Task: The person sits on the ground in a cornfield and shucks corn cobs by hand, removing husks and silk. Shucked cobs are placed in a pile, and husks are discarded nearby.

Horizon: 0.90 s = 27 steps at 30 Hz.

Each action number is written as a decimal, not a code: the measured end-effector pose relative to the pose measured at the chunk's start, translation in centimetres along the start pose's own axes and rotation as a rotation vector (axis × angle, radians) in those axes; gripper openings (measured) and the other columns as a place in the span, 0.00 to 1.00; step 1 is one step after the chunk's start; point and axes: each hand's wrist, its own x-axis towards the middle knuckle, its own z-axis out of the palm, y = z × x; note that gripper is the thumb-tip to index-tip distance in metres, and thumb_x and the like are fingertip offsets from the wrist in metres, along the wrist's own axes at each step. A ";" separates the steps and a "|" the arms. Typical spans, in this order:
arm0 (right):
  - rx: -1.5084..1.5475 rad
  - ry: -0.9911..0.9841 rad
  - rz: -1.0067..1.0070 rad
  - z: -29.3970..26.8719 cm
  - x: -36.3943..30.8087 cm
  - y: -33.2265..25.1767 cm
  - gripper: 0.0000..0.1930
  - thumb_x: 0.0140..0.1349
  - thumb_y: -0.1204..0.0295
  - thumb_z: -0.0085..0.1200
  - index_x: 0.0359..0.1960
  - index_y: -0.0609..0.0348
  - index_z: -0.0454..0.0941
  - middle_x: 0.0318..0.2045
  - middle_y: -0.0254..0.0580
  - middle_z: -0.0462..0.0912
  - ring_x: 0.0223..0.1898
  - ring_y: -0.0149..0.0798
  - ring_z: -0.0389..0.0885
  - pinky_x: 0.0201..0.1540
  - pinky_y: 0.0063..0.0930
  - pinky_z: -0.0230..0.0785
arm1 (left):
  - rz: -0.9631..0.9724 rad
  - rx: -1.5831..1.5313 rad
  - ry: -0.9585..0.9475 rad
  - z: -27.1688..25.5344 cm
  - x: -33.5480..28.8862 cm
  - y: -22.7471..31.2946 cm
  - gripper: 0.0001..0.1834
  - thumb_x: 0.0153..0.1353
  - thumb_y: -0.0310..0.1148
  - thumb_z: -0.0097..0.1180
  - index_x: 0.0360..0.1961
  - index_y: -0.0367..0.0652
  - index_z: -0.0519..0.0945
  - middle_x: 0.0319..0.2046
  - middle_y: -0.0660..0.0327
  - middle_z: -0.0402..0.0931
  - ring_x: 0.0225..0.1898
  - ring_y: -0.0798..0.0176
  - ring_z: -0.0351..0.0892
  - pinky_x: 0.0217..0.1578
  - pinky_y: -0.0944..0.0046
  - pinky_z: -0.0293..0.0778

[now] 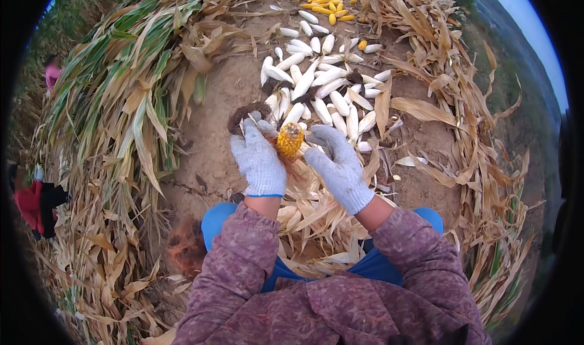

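In my left hand [260, 159], in a whitish knit glove with a blue cuff edge, is a yellow ear of corn [290, 140] with its husk off. Reddish-brown corn silk hangs under it. Just to the right of the ear hovers my right hand [338, 167], gloved too, its thumb apart from its bent fingers and nothing visible in it. A heap of white corn ears [331, 86] lies on the soil right beyond both hands.
Past the white heap is a small pile of yellow ears [328, 5]. Corn stalks [131, 89] bank up on the left, drier ones [468, 126] on the right. Loose husks [310, 217] lie between my knees. Two people, one in red [29, 205], appear at the left rim.
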 end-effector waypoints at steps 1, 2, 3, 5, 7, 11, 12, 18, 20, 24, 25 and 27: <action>-0.042 -0.019 0.008 0.2 -0.2 -0.5 0.34 0.66 0.66 0.72 0.69 0.64 0.71 0.60 0.51 0.83 0.63 0.43 0.82 0.67 0.37 0.74 | 0.041 0.044 -0.041 0.0 -0.1 -0.3 0.11 0.82 0.33 0.50 0.56 0.41 0.79 0.47 0.60 0.83 0.45 0.64 0.83 0.47 0.61 0.82; -0.084 -0.039 0.016 0.7 -0.3 -0.8 0.34 0.66 0.66 0.72 0.69 0.65 0.71 0.60 0.51 0.83 0.62 0.42 0.82 0.66 0.36 0.74 | 0.013 0.009 -0.058 0.0 -0.4 -0.5 0.11 0.82 0.33 0.49 0.56 0.40 0.79 0.47 0.60 0.83 0.42 0.66 0.81 0.45 0.64 0.80; -0.125 -0.046 0.022 1.0 -0.5 -0.9 0.34 0.65 0.67 0.73 0.69 0.65 0.71 0.59 0.50 0.83 0.62 0.41 0.82 0.66 0.35 0.75 | 0.013 0.012 -0.060 0.6 -1.1 -0.6 0.11 0.83 0.33 0.49 0.56 0.40 0.79 0.46 0.60 0.83 0.41 0.66 0.81 0.43 0.64 0.80; 0.011 0.009 0.094 1.3 -0.5 -0.7 0.34 0.65 0.65 0.74 0.68 0.64 0.72 0.56 0.47 0.83 0.57 0.35 0.83 0.61 0.31 0.77 | 0.012 0.017 -0.063 1.7 -2.5 -0.6 0.11 0.83 0.33 0.48 0.55 0.40 0.79 0.43 0.61 0.83 0.38 0.67 0.81 0.41 0.65 0.79; 0.054 0.052 0.152 1.1 0.4 -0.4 0.32 0.67 0.65 0.73 0.68 0.64 0.73 0.54 0.46 0.84 0.55 0.33 0.83 0.59 0.29 0.78 | -0.064 -0.027 -0.051 1.4 -1.9 -1.3 0.12 0.84 0.35 0.46 0.54 0.41 0.79 0.35 0.63 0.80 0.32 0.68 0.77 0.34 0.64 0.78; 0.603 0.173 0.461 -1.6 1.5 -1.4 0.15 0.73 0.63 0.67 0.54 0.54 0.78 0.35 0.30 0.81 0.26 0.23 0.74 0.27 0.20 0.68 | -0.333 -0.321 -0.068 0.6 -0.6 0.6 0.13 0.84 0.41 0.46 0.49 0.44 0.78 0.26 0.67 0.73 0.26 0.68 0.72 0.28 0.66 0.74; 0.692 0.253 0.499 -1.2 1.8 -0.9 0.12 0.73 0.61 0.66 0.46 0.48 0.76 0.29 0.25 0.75 0.18 0.22 0.62 0.19 0.21 0.52 | -0.387 -0.450 -0.138 0.5 -0.3 1.3 0.13 0.84 0.41 0.46 0.48 0.45 0.77 0.25 0.68 0.72 0.25 0.68 0.71 0.28 0.67 0.73; 0.785 0.182 0.652 -0.3 1.2 -0.2 0.13 0.72 0.61 0.68 0.45 0.46 0.75 0.28 0.26 0.75 0.18 0.23 0.63 0.20 0.21 0.54 | -0.493 -0.591 -0.186 1.4 -1.1 2.7 0.14 0.85 0.42 0.43 0.44 0.47 0.75 0.22 0.74 0.64 0.22 0.72 0.63 0.26 0.67 0.67; 0.817 0.239 0.603 -0.3 1.7 -0.5 0.12 0.73 0.62 0.67 0.45 0.46 0.75 0.28 0.26 0.74 0.17 0.22 0.61 0.19 0.20 0.54 | -0.501 -0.728 -0.317 -0.1 -0.1 2.7 0.14 0.85 0.41 0.42 0.43 0.47 0.75 0.21 0.74 0.63 0.21 0.72 0.61 0.26 0.66 0.65; 1.004 0.388 0.536 -4.1 4.0 0.4 0.10 0.73 0.63 0.67 0.42 0.46 0.76 0.26 0.24 0.72 0.17 0.22 0.60 0.18 0.18 0.53 | -0.285 -0.687 -0.333 -3.7 4.2 3.7 0.12 0.84 0.38 0.42 0.40 0.48 0.73 0.21 0.74 0.61 0.21 0.72 0.57 0.25 0.67 0.61; 0.961 0.395 0.518 -4.3 4.0 0.2 0.10 0.73 0.63 0.67 0.42 0.46 0.76 0.26 0.24 0.72 0.17 0.22 0.60 0.18 0.18 0.53 | -0.296 -0.667 -0.287 -3.3 3.7 4.1 0.12 0.84 0.38 0.41 0.42 0.49 0.73 0.21 0.73 0.60 0.21 0.72 0.58 0.26 0.67 0.62; 0.876 0.412 0.481 -4.2 3.8 0.0 0.10 0.73 0.63 0.67 0.42 0.46 0.76 0.26 0.24 0.72 0.17 0.22 0.61 0.18 0.18 0.54 | -0.321 -0.625 -0.195 -2.4 2.4 4.5 0.11 0.84 0.38 0.41 0.45 0.49 0.74 0.21 0.72 0.58 0.22 0.72 0.59 0.26 0.67 0.64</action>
